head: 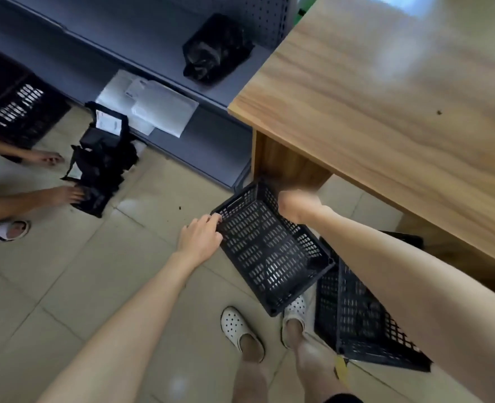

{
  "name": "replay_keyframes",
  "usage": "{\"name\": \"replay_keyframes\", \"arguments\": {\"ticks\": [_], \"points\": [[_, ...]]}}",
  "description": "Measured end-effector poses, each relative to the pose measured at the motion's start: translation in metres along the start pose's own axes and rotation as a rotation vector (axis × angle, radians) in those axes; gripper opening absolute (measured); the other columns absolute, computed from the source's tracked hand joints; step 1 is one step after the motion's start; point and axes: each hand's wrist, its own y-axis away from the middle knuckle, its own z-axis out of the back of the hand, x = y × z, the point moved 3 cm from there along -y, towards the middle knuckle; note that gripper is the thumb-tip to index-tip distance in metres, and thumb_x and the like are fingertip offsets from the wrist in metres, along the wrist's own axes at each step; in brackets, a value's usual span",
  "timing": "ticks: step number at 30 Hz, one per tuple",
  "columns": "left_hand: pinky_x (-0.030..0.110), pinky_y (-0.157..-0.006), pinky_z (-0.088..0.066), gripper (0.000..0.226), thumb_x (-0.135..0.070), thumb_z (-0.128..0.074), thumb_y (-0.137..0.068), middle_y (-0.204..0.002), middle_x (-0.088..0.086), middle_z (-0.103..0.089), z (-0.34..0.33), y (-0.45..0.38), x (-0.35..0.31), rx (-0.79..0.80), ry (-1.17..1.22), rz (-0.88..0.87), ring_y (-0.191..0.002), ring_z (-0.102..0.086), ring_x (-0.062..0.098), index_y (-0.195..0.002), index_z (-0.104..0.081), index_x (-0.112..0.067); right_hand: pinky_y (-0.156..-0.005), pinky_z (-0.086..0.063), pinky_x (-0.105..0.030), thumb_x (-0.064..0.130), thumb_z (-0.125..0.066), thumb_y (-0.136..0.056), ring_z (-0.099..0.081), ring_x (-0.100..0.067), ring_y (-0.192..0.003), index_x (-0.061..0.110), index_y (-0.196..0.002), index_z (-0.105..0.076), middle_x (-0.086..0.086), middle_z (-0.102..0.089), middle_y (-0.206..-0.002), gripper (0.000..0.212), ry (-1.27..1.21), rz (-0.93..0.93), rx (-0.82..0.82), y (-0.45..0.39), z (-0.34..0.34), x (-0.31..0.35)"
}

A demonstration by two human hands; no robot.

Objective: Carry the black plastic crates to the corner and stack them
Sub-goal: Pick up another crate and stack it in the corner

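Obs.: I have one black crate (269,248) off the floor, tilted, its open side toward me. My left hand (201,238) is closed on the rim at its left corner, fingers curled over the edge. My right hand (297,206) is closed on the far rim, just below the near corner of the wooden counter (386,97); it is motion-blurred, so the finger detail is unclear.

Second crate (359,318) lies on the tiled floor (80,271) under the counter's edge, beside my right foot, partly hidden by my right forearm. Untouched, by the look of it.

Another dark crate (16,109) sits at the far left by the end of the grey shelving (109,39). I cannot tell whether that is the target corner or the start of a stack.

Another person's hands (65,196) work at black bags (100,167) on the floor near it.

Progress, my estimate: early. One crate lifted but not yet carried; at least one more to fetch; stacking not yet done.
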Motion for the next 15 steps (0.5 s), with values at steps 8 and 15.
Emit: {"name": "replay_keyframes", "arguments": {"ticks": [8,15], "points": [[0.043,-0.096,-0.04,0.057,-0.042,-0.052,-0.09,-0.14,0.01,-0.049,-0.088,-0.055,-0.002,0.106,0.154,0.204,-0.125,-0.047,0.033,-0.141,-0.04,-0.019,-0.079,-0.05,-0.037,0.03,-0.047,-0.093,-0.06,-0.031,-0.098,0.016,-0.123,-0.05,-0.009,-0.061,-0.115,0.032,0.015,-0.041,0.173,-0.065,-0.091,-0.074],[0.049,-0.109,-0.031,0.076,-0.054,-0.049,-0.091,-0.152,0.012,-0.033,-0.187,-0.099,-0.015,0.15,0.486,0.501,-0.137,-0.032,0.036,-0.149,-0.024,-0.013,-0.082,-0.048,-0.038,0.035,-0.047,-0.097,-0.059,-0.032,-0.106,0.016,-0.131,-0.039,-0.012,-0.058,-0.123,0.039,-0.054,-0.181,0.189,-0.12,-0.164,-0.136]]}}
